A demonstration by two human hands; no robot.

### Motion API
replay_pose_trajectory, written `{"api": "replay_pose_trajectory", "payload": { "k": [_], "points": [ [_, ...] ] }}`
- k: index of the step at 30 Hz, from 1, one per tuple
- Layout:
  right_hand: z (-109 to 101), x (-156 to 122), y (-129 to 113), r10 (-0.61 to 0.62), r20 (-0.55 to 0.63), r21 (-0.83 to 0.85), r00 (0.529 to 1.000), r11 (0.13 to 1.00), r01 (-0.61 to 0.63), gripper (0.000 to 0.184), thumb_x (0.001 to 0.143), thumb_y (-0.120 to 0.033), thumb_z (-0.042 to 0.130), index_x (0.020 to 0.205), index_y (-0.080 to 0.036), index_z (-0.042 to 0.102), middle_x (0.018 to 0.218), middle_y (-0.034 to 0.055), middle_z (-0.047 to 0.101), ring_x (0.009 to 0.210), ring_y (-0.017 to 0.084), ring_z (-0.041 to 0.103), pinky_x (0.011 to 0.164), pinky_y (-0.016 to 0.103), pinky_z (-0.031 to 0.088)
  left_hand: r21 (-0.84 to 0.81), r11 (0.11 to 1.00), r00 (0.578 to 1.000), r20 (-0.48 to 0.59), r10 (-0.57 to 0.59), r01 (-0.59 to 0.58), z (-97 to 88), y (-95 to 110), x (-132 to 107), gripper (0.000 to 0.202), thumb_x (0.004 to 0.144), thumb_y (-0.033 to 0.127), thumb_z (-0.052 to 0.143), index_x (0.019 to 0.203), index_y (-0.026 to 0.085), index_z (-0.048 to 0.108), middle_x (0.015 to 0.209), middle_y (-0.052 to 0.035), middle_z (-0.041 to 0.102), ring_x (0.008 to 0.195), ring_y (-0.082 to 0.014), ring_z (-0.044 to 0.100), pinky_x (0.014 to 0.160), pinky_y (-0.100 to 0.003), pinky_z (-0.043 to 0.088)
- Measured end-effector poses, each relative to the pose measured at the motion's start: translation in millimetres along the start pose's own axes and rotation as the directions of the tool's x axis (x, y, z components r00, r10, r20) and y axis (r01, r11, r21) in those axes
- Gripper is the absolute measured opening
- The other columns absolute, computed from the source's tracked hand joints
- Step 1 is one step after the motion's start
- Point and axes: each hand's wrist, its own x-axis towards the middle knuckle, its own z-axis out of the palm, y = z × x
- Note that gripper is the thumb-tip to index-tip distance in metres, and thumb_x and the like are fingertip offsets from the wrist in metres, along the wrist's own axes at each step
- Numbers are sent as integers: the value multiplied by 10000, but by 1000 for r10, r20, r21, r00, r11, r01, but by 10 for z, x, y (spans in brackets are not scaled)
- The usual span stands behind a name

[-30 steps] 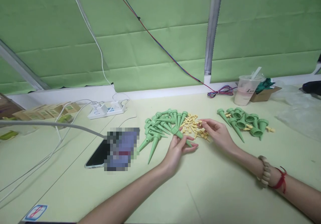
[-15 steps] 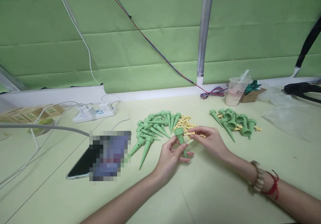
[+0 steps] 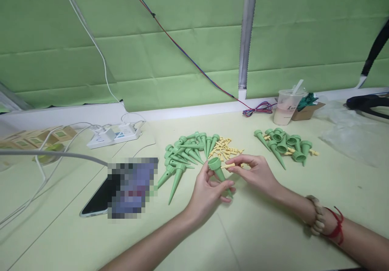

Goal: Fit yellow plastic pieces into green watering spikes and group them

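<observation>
Both hands meet above the counter, just in front of the heaps of parts. Her left hand is closed around a green spike, gripping it at the tapered shaft so the wide open mouth tilts up toward 11 o'clock. Her right hand pinches a small yellow peg between thumb and forefinger, its tip pointing at 9 o'clock and standing just beside the spike's mouth; whether they touch I cannot tell. At 12 o'clock from the hands lies a loose pile of yellow pegs, and at 10 o'clock a heap of green spikes. Out at 2 o'clock sits a second cluster of spikes with pegs among them, and beyond it a plastic cup with a straw. A phone rests at 9 o'clock, with a power strip farther back
</observation>
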Motion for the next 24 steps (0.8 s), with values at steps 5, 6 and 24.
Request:
{"api": "replay_pose_trajectory", "payload": {
  "k": [5,6,24],
  "points": [
    [4,-9,-3,-6,59,-22,998,1000,8,184,698,-338,650,777,-184,714,778,41,673,705,120,619,636,199,497,38,999,999,31,-13,12,-16,-36,-18,538,649,335,713,1067,239,389,873,-26,615,681,-174,663,456,-193,518],
    [5,-11,-6,-9,62,-32,998,999,11,172,699,-327,648,772,-186,714,767,38,671,699,118,617,625,195,495,67,998,999,45,-11,8,-26,-39,-22,518,665,347,697,1061,240,380,838,-21,613,698,-176,658,453,-194,517],
    [161,-152,-51,171,170,317,971,923,-218,312,654,-417,673,758,-126,640,665,38,605,594,74,533,574,182,452,336,917,977,77,201,-215,-183,68,-15,257,696,222,633,871,219,444,626,5,567,497,-126,515,470,-195,353]
  ]
}}
